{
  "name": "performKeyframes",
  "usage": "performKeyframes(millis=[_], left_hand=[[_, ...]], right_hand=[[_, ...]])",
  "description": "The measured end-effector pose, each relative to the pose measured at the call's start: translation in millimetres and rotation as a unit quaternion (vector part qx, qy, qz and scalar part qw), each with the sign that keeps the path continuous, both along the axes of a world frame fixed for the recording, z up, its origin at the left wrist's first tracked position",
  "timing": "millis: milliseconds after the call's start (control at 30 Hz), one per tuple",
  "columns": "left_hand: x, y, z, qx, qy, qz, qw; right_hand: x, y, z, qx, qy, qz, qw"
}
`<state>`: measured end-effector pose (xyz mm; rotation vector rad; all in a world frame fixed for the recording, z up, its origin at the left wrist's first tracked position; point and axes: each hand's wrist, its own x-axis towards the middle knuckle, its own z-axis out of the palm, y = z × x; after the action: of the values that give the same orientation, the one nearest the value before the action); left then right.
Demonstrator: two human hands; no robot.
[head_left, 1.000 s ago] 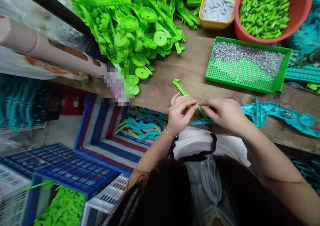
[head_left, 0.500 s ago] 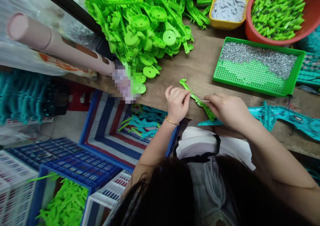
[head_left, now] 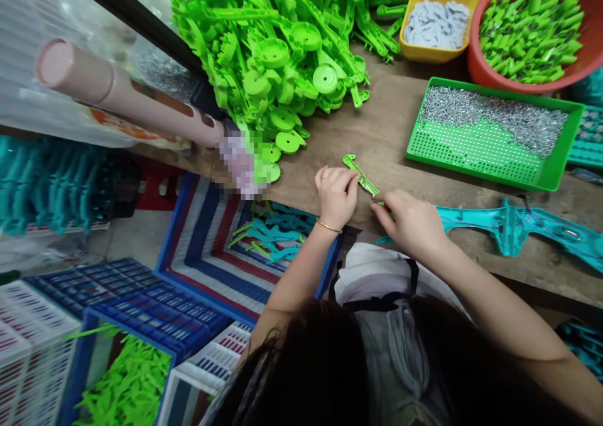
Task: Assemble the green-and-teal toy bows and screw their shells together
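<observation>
Green strip (head_left: 363, 178) hides partly behind the right hand (head_left: 411, 222), whose grip, like left hand's (head_left: 336, 193), I cannot tell.

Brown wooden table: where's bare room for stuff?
Bare wood shows between the lime plastic heap and green perforated plastic tray, beyond the slim green plastic piece. It's crowded by the left hand and right hand, and behind the tray, at the round red tub.

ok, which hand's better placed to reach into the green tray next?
Likely the right hand: it's nearer the green tray, which lies ahead on its side. The left hand is farther off, across the slim green part.
</observation>
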<state>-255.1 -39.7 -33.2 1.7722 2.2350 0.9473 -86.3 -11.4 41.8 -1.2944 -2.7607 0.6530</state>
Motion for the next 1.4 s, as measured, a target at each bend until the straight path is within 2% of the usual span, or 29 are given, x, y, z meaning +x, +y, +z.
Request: performKeyframes(millis=[300, 467, 600, 667, 767, 867, 967, 1100, 1267, 1400], left_hand=[[-3.4, 6.1, 7.8, -0.039, 0.037, -0.036, 0.998], [-0.5, 9.5, 16.9, -0.090, 0.101, -0.084, 0.987], [5.7, -0.9, 19.1, -0.112, 0.160, -0.150, 0.969], [7.8, -8.1, 16.9, -0.113, 0.171, -0.156, 0.966], [3.5, -13.2, 12.5, -0.113, 0.151, -0.149, 0.971], [-9.0, -9.8, 11.3, -0.086, 0.086, -0.144, 0.982], [-14.9, -5.2, 11.8, -0.021, 0.033, -0.155, 0.987], [0.0, -6.0, 5.7, 0.018, -0.010, -0.244, 0.970], [17.8, -12.1, -3.2, 0.020, -0.033, -0.222, 0.974], [21.1, -16.0, -4.3, 0.034, -0.036, -0.214, 0.976]], right_hand=[[17.0, -7.1, -30.2, 0.056, 0.066, -0.013, 0.996], [21.2, -6.6, -37.4, 0.073, 0.098, -0.021, 0.992], [22.9, -7.2, -40.6, 0.072, 0.102, -0.015, 0.992], [23.9, -7.8, -41.6, 0.065, 0.100, -0.007, 0.993], [24.8, -8.0, -41.8, 0.058, 0.102, -0.008, 0.993], [24.7, -6.3, -40.2, 0.048, 0.107, -0.016, 0.993], [24.8, -1.8, -37.2, 0.002, 0.139, -0.039, 0.990], [27.9, 8.9, -30.3, -0.109, 0.211, -0.101, 0.966], [32.9, 24.9, -17.0, -0.262, 0.187, -0.112, 0.940], [30.9, 31.7, -13.2, -0.311, 0.197, -0.122, 0.922]])
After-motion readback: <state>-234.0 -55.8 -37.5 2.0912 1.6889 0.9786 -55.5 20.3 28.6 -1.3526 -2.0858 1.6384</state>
